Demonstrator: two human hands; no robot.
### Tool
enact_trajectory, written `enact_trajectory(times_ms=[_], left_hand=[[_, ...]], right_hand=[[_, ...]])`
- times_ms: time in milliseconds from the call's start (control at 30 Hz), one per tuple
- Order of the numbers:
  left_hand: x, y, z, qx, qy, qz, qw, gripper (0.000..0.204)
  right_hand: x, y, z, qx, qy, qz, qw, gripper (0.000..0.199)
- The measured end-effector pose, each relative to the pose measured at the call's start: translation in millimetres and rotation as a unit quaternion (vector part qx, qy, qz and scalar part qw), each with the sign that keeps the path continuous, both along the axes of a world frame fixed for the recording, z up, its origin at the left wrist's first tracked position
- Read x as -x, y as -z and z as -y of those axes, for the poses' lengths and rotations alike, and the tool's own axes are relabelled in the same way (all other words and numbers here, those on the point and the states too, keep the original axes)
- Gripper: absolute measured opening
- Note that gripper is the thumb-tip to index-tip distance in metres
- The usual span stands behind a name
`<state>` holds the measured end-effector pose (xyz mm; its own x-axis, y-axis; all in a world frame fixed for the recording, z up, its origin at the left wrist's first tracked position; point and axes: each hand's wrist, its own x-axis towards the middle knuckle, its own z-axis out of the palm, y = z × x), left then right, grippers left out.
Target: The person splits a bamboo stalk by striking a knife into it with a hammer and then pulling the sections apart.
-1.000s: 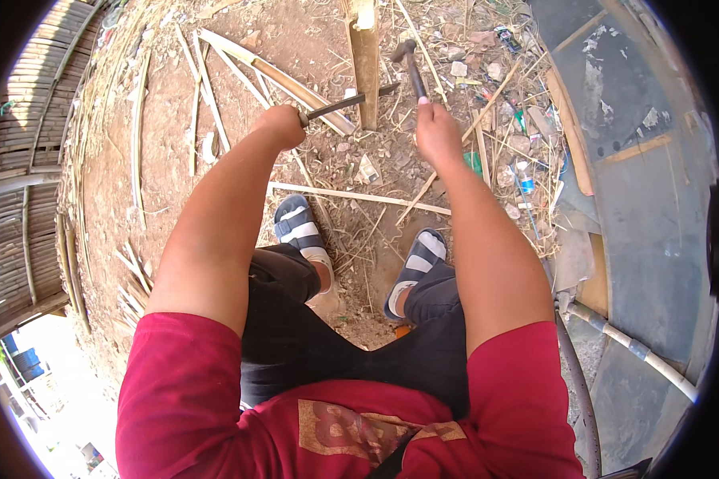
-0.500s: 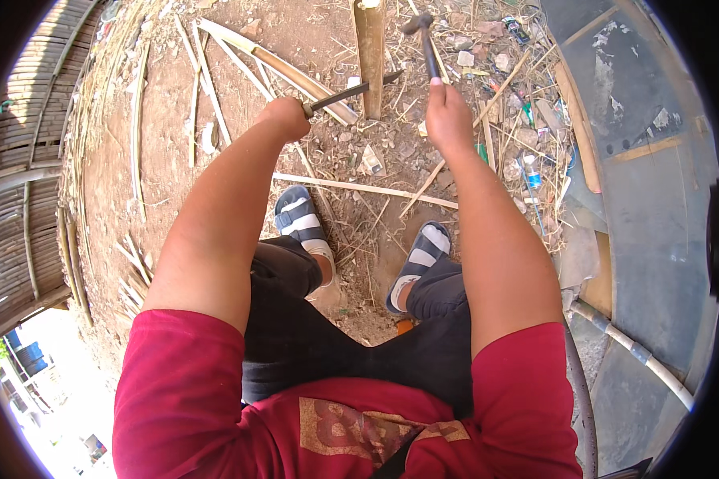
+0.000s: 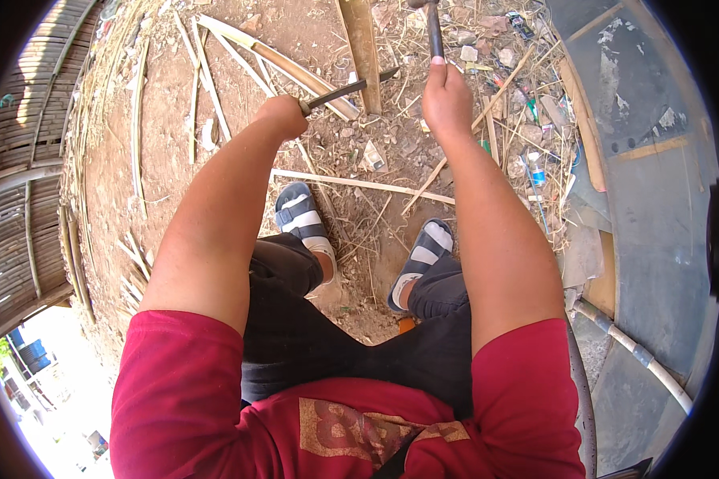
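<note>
My left hand (image 3: 283,118) is closed around the handle of a long knife (image 3: 331,96), its dark blade pointing right and slightly away. The blade crosses an upright bamboo piece (image 3: 361,56). Part of the blade is hidden by the bamboo, and its tip shows on the right side. In my right hand (image 3: 447,102) is a hammer (image 3: 434,36) with a dark handle, held up to the right of the bamboo. The hammer's head is partly cut off by the top edge of the view.
Split bamboo strips (image 3: 359,183) lie on the dirt between my sandalled feet (image 3: 302,215) and the bamboo. More bamboo (image 3: 295,72) lies at the far left. Rubble and litter, including a plastic bottle (image 3: 537,172), spread to the right beside a grey panel (image 3: 647,191).
The hammer has moved farther away, toward the top edge. The bamboo's upper end has tipped left, and the knife has shifted slightly left with it.
</note>
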<state>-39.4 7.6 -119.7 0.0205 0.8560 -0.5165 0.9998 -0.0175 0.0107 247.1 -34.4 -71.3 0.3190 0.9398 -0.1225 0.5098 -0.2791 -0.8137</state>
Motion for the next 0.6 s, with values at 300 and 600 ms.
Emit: enact_trajectory(times_ms=[300,600], left_hand=[[7.1,16.4,13.1,0.001,-0.016,0.01,1.0,0.03],[-23.2,-8.6,17.5,0.041,-0.002,-0.045,0.998,0.033]], right_hand=[[-3.7,77.4,23.8,0.113,-0.047,0.11,0.986,0.053],[9.1,60.4,16.3,0.157,-0.141,0.102,0.972,0.051]])
